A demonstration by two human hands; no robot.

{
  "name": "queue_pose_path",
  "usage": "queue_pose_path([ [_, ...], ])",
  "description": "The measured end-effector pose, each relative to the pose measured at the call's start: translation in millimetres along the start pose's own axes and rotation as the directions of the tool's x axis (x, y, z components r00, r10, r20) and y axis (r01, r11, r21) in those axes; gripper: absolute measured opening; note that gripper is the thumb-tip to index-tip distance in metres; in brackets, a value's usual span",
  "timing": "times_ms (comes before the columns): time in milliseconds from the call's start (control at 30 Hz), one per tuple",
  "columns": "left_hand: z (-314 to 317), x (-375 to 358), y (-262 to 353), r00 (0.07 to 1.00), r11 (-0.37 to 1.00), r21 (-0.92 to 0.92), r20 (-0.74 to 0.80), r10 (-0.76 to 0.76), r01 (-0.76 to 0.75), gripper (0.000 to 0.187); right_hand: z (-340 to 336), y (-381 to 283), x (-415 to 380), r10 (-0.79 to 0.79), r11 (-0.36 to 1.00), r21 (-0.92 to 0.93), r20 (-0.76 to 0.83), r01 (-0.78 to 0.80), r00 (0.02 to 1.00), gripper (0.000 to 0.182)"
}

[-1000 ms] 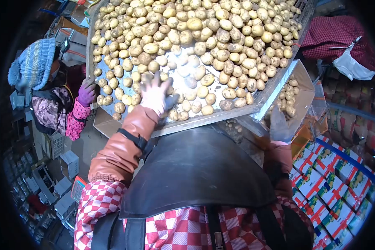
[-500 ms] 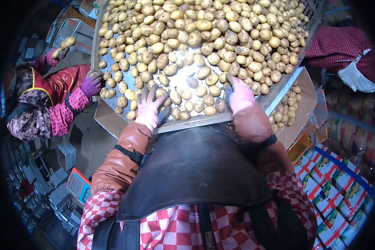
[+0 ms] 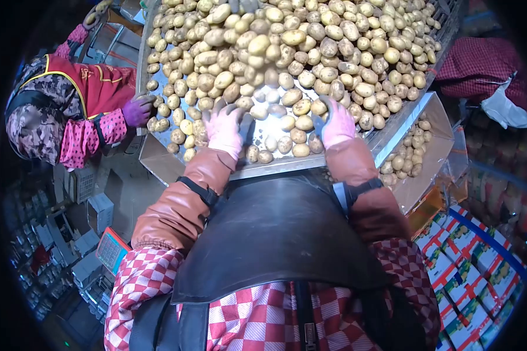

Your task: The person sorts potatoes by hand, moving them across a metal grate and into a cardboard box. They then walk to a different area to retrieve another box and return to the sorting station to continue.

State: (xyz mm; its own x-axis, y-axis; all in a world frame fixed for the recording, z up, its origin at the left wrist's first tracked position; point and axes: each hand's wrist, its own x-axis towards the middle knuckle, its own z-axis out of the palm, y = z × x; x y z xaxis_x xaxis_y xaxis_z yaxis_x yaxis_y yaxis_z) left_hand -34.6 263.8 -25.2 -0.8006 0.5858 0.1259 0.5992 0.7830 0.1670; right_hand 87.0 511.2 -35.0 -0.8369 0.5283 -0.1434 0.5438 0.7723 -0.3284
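Evidently the left hand (image 3: pixel 225 127) and right hand (image 3: pixel 335 124), gloved, fingers spread, rest on potatoes (image 3: pixel 293 52) heaped mid-frame on the metal worktop (image 3: pixel 263 131); firm, rolling, probably best scooped from beneath.

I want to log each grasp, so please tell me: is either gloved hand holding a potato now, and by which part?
Neither holds one. The left hand and the right hand lie spread, fingers open, on the loose potatoes on the metal table.

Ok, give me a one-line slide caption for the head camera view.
Left hand and right hand, in pink gloves, rest among potatoes on a metal sorting tray.
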Motion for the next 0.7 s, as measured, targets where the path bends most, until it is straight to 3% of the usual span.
queue_pose_path([
  [33, -2.4, 6.8, 9.3, 0.994, 0.989, -0.104, -0.028, 0.107, -0.109, 0.028, 1.4, 6.0, -6.7, -0.1, 0.983, 0.137, -0.178, 0.125, 0.979, 0.051],
  [67, 0.5, 13.7, 18.9, 0.95, 0.937, -0.179, -0.151, 0.275, -0.3, 0.036, 1.9, 11.4, -15.9, -0.167, 0.934, 0.24, -0.358, 0.263, 0.919, 0.053],
  [133, -26.4, 37.2, 63.7, 0.921, 0.933, -0.284, 0.253, 0.295, -0.221, 0.043, -26.1, 15.2, -38.0, -0.118, 0.913, 0.298, -0.462, 0.279, 0.879, 0.057],
  [167, -15.5, 41.9, 77.2, 0.907, 0.945, -0.283, 0.331, 0.259, -0.166, 0.044, -19.2, 33.9, -44.6, 0.066, 0.779, 0.579, -0.458, 0.241, 0.887, 0.059],
  [233, -3.1, 61.5, 97.3, 0.825, 0.971, -0.212, 0.527, 0.207, -0.108, 0.043, -18.9, 78.5, -53.3, 0.33, 0.54, 0.818, -0.422, 0.197, 0.845, 0.062],
  [267, 4.4, 66.2, 104.2, 0.837, 0.978, -0.162, 0.509, 0.198, -0.133, 0.041, -27.8, 101.0, -59.3, 0.419, 0.52, 0.832, -0.447, 0.194, 0.791, 0.064],
  [300, 13.6, 69.6, 104.6, 0.848, 0.977, -0.166, 0.49, 0.202, -0.136, 0.041, -56.8, 114.1, -74.4, 0.308, 0.911, 0.406, -0.558, -0.07, 0.77, 0.065],
  [333, 20.1, 74.0, 105.1, 0.857, 0.975, -0.17, 0.472, 0.205, -0.14, 0.04, -83.3, 117.6, -88.0, 0.159, 0.931, -0.177, -0.592, -0.32, 0.79, 0.067],
  [367, 20.4, 82.1, 103.8, 0.827, 0.969, -0.187, 0.512, 0.234, -0.159, 0.039, -76.7, 120.8, -91.1, 0.126, 0.847, -0.31, -0.673, -0.432, 0.729, 0.064],
  [400, 18.4, 91.8, 100.0, 0.788, 0.963, -0.209, 0.558, 0.26, -0.169, 0.039, -76.2, 119.9, -89.3, 0.124, 0.844, -0.317, -0.671, -0.433, 0.731, 0.064],
  [433, 22.7, 96.0, 95.9, 0.81, 0.953, -0.231, 0.509, 0.29, -0.197, 0.041, -71.4, 118.3, -86.8, 0.196, 0.979, 0.072, -0.578, -0.19, 0.792, 0.059],
  [467, 27.0, 93.6, 89.9, 0.813, 0.954, -0.226, 0.507, 0.287, -0.196, 0.041, -56.4, 108.0, -85.1, 0.282, 0.864, 0.503, -0.448, -0.022, 0.848, 0.053],
  [500, 31.5, 91.9, 83.6, 0.817, 0.934, -0.351, 0.518, 0.254, -0.068, 0.043, -41.7, 97.3, -83.3, 0.361, 0.539, 0.839, -0.304, 0.069, 0.882, 0.047],
  [533, 12.2, 93.8, 87.4, 0.82, 0.883, -0.465, 0.527, 0.224, 0.058, 0.045, -31.9, 78.6, -81.5, 0.325, 0.302, 0.952, -0.147, 0.045, 0.934, 0.037],
  [567, -9.2, 81.8, 90.3, 0.819, 0.839, -0.525, 0.538, 0.2, 0.14, 0.049, -24.3, 84.4, -79.8, 0.126, -0.07, 0.969, 0.245, -0.238, 0.961, 0.035],
  [600, -40.8, 72.8, 103.1, 0.783, 0.827, -0.514, 0.601, 0.159, 0.226, 0.05, -29.1, 58.4, -78.6, 0.1, -0.124, 0.948, 0.306, -0.293, 0.947, 0.043],
  [667, -57.1, 50.2, 112.1, 0.684, 0.763, -0.641, 0.591, 0.427, 0.077, 0.053, -31.9, 22.2, -78.9, 0.009, -0.166, 0.911, 0.383, -0.376, 0.924, 0.054],
  [700, -50.5, 41.1, 112.2, 0.761, 0.634, -0.774, 0.42, 0.495, 0.015, 0.055, -30.0, 12.2, -80.3, -0.055, -0.154, 0.903, 0.398, -0.402, 0.916, 0.055],
])
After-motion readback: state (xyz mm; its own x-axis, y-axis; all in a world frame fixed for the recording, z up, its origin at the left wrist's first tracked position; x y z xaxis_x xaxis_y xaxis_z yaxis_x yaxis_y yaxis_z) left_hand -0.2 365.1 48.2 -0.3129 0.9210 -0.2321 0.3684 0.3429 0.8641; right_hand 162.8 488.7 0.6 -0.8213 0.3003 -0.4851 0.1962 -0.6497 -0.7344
